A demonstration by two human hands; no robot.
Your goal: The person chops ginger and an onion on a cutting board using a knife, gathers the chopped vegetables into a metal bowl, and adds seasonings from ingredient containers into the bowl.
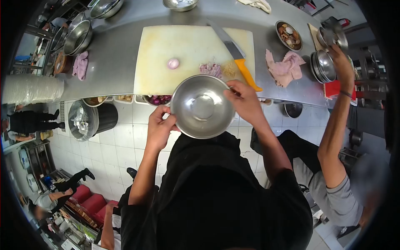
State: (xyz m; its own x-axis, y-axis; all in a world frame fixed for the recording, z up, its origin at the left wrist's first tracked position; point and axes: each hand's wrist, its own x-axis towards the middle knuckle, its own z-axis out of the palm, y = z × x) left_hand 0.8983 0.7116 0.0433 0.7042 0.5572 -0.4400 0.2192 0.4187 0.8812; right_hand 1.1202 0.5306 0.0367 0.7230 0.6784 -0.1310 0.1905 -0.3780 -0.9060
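Between my hands I hold a steel mixing bowl, its inside facing up and nothing in it. My left hand pinches the bowl's left rim; my right hand grips the upper right rim. Just past the bowl lies a white cutting board. On it are a peeled shallot or small onion, a heap of chopped purple onion and a small pale yellow minced pile. A knife with an orange handle rests across the board's right side, its blade pointing away from me.
Right of the board are a pink cloth, a bowl of peelings and stacked steel bowls. A co-worker's arm reaches over there. Leftward are another cloth and bowls. A lined bin stands below the counter.
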